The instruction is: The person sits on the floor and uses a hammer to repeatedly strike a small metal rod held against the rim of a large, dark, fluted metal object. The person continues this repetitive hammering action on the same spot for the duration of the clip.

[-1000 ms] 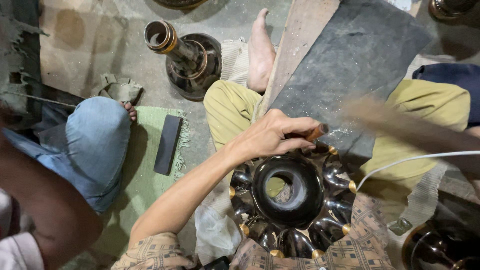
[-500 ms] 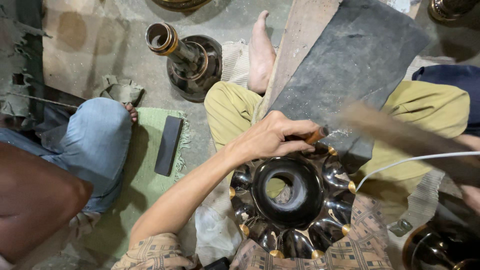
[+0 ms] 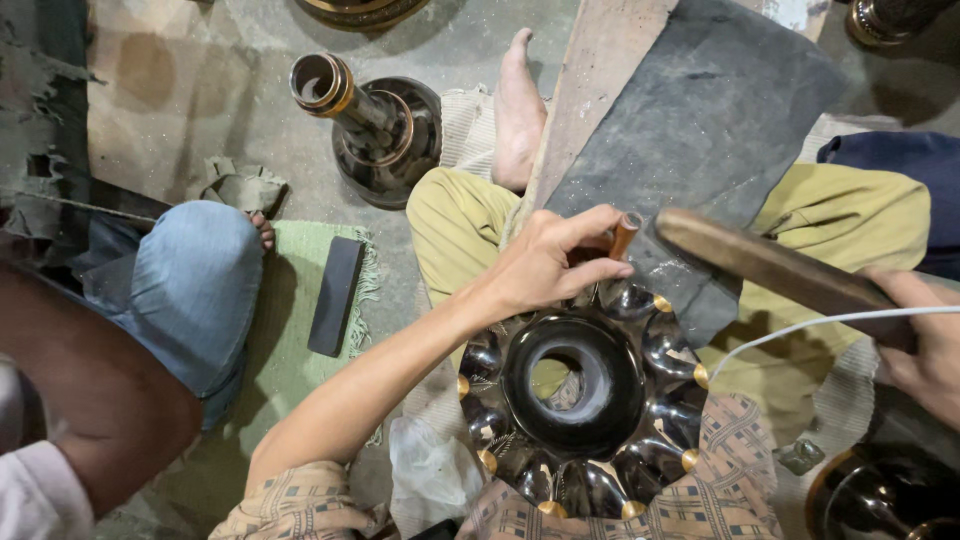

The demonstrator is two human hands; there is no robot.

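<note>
The left hand [image 3: 545, 265] was clenched around a small chisel [image 3: 624, 235], set against the rim of a black lobed metal vessel [image 3: 580, 405] lying in the lap. The right hand [image 3: 925, 345] gripped a wooden mallet [image 3: 770, 268], raised just beside the chisel.

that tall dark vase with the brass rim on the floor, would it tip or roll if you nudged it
The tall dark metal vase with the brass rim has a wide round foot under a narrow neck, so it probably resists tipping. It looks like solid metal, likely heavy and stiff. If knocked over, its round body could roll in an arc across the concrete floor.
</note>
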